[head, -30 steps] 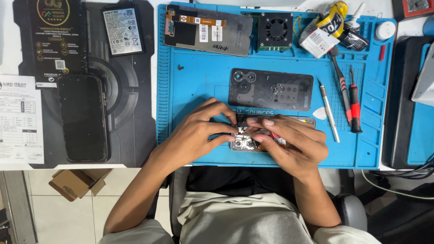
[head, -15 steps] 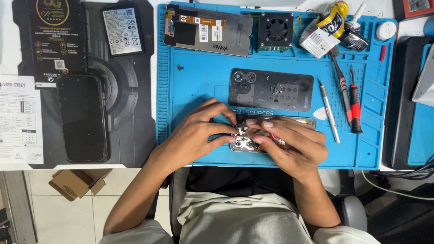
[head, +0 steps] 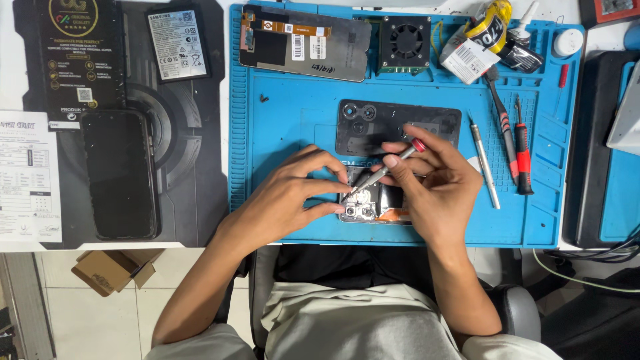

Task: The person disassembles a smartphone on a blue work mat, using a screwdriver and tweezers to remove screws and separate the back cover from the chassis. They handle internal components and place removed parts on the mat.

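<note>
Screwdriver work was the step in hand, by the look of it: your right hand pinched a slim silver screwdriver with a red cap between thumb and fingers, its tip angled down and to the left onto the opened phone lying on the blue mat just below that grip. Your left hand pressed thumb and forefinger together against the phone's left end, near the camera cluster, steadying it right beside the driver tip. Just above your right-hand grip lay the black back cover, with its camera holes facing up, partly under your fingers. To the right of the grip, apart from it, rested a silver tool and two red-handled tools. Whether the tip sat in a screw head you could not tell from this view. The next move seemed to call for a plumb, steady tip and light downward pressure, with your left hand holding the phone firmly.
</note>
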